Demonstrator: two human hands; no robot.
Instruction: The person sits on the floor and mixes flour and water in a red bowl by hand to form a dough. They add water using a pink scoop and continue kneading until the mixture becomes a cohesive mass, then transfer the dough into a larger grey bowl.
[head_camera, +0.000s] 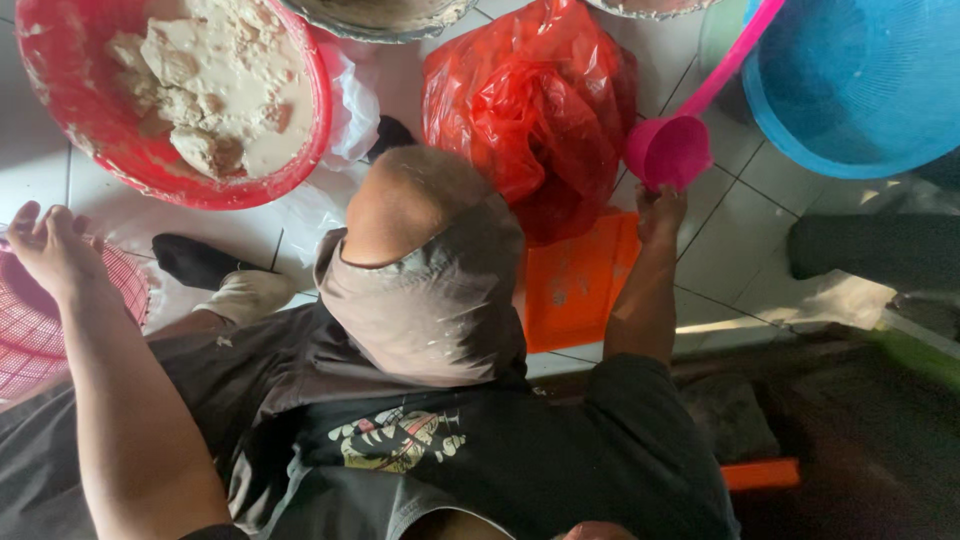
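Pink scoop (668, 150) at upper right looks empty, pinched at its rim by the right hand (660, 208), while the left hand (55, 250) rests spread on the pink basket (30, 345); wet lumps (205, 85) sit unscooped in the red tub (300, 150).

Bare tiled floor (725, 215) lies open between red bag (535, 105), blue basket (860, 80) and pink scoop (668, 150).

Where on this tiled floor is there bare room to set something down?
Bare tile lies between the pink scoop, blue basket and right hand. A smaller patch sits left of the red basin. Between that basin and the red bag it is crowded.
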